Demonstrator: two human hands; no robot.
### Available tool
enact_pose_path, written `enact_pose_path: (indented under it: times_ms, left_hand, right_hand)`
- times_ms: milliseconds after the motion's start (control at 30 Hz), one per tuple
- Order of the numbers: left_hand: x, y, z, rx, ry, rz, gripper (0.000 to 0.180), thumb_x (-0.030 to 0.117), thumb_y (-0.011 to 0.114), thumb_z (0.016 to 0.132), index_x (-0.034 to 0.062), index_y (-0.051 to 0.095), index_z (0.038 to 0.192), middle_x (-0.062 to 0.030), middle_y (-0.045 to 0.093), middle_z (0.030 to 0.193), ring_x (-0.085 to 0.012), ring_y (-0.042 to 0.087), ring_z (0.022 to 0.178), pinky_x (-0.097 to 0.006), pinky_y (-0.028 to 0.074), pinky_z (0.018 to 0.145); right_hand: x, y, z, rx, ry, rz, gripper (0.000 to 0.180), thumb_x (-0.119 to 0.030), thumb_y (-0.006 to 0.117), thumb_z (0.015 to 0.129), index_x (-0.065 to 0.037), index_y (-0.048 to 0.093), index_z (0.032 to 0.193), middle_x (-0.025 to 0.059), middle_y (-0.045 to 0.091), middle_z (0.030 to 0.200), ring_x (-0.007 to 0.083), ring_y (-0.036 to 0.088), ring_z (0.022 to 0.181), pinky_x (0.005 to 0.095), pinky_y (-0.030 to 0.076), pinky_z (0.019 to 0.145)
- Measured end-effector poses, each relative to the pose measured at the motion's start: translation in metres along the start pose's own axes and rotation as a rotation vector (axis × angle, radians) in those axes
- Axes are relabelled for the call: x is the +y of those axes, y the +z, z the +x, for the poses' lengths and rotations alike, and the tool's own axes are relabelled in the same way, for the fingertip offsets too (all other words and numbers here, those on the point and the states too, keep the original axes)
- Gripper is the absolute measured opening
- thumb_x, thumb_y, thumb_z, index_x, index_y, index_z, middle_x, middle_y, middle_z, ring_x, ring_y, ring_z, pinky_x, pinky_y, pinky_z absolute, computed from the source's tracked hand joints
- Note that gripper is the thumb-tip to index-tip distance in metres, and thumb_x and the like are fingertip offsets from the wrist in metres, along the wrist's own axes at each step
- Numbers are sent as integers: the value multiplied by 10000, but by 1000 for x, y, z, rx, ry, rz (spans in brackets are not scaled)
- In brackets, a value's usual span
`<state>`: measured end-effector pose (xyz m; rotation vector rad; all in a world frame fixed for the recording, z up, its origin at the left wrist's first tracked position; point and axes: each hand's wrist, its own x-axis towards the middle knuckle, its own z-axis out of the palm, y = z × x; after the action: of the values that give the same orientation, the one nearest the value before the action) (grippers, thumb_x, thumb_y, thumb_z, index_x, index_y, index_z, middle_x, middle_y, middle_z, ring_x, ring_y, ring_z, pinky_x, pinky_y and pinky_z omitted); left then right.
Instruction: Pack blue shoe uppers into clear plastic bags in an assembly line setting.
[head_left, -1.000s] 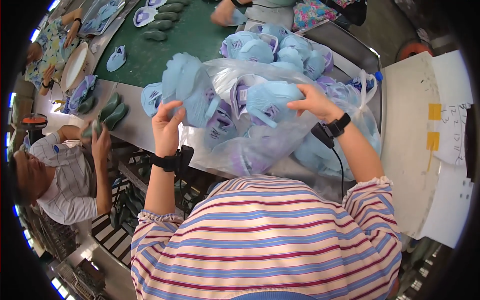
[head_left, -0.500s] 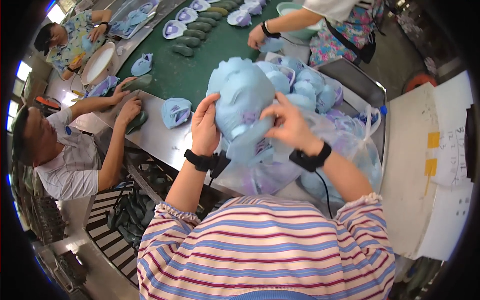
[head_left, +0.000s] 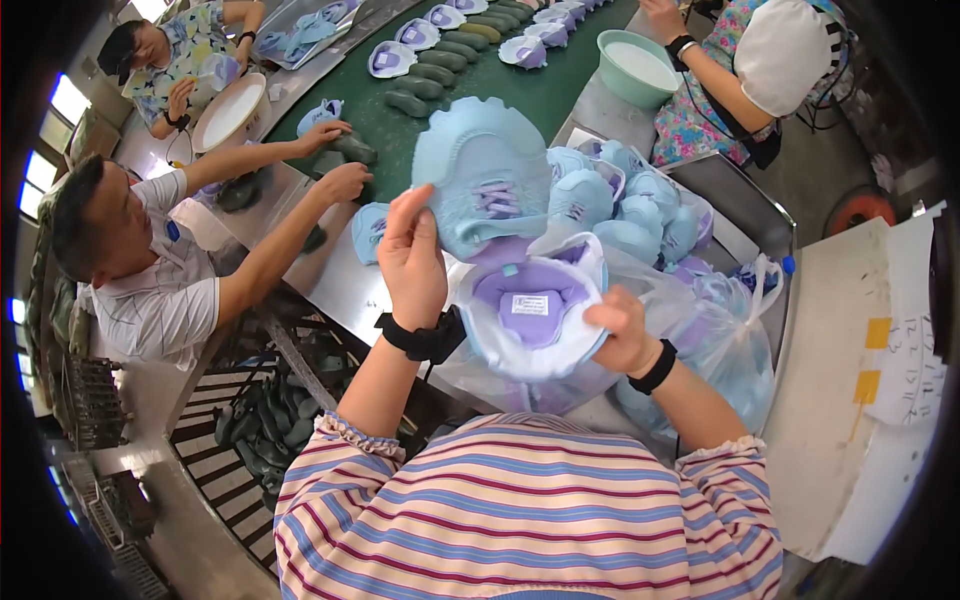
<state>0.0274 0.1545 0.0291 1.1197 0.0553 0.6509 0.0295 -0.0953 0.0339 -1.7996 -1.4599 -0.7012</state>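
A light-blue shoe upper [head_left: 475, 150] with purple laces is held up in front of me, its scalloped toe edge pointing away. The heel end is spread toward me, showing purple and white lining with a small white label inside. My left hand [head_left: 412, 265] grips its left side, thumb and fingers closed on the edge. My right hand [head_left: 622, 335] pinches the white rim of the heel end at the right. Under it lies a clear plastic bag [head_left: 690, 310] with more uppers. Beyond, several blue uppers [head_left: 635, 205] are heaped in a metal tray [head_left: 725, 180].
On the green table [head_left: 360, 130] stand rows of uppers and dark shoe lasts [head_left: 432, 75]. A co-worker [head_left: 150, 270] at the left handles dark lasts. Others work farther off, near a green basin [head_left: 637, 70] and a white basin [head_left: 228, 115]. A white board [head_left: 830, 370] borders the right.
The shoe upper has been opened out, so its laces and lining now face me. My right hand has moved down to its heel rim. The left co-worker's hands have reached farther right.
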Motion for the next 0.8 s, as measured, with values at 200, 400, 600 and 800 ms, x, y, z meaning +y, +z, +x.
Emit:
enact_pose_path:
  times_ms: [200,400,600,800]
  left_hand:
    - [-23,24,16,-532,97,342,343,131,608,780,-37,524,1066,-71,488,1093,-149,493,950,-256,394,807]
    - [-112,37,112,-227,-169,461,498,147,638,741,-37,438,1158,-158,523,1100,-191,519,950,-283,406,839]
    - [-85,57,69,-798,-368,332,697,295,676,744,-12,337,1269,-178,471,1213,-240,457,1118,-357,365,934]
    - [-65,46,45,-581,-72,680,498,167,661,719,-11,452,1135,-139,548,1030,-212,531,942,-305,410,827]
  right_hand:
    - [39,-6,23,177,790,216,313,14,673,609,-52,572,898,77,499,963,164,533,752,252,449,607]
    - [82,-31,39,284,1097,537,360,19,666,680,-34,524,1006,16,546,857,84,522,660,195,423,565]
    - [85,-70,14,122,1325,648,437,-9,665,706,-30,497,1109,25,565,894,40,491,668,173,336,461]
    - [71,-13,13,203,1102,574,497,-160,698,709,-61,487,1148,73,540,1028,150,517,923,264,442,680]
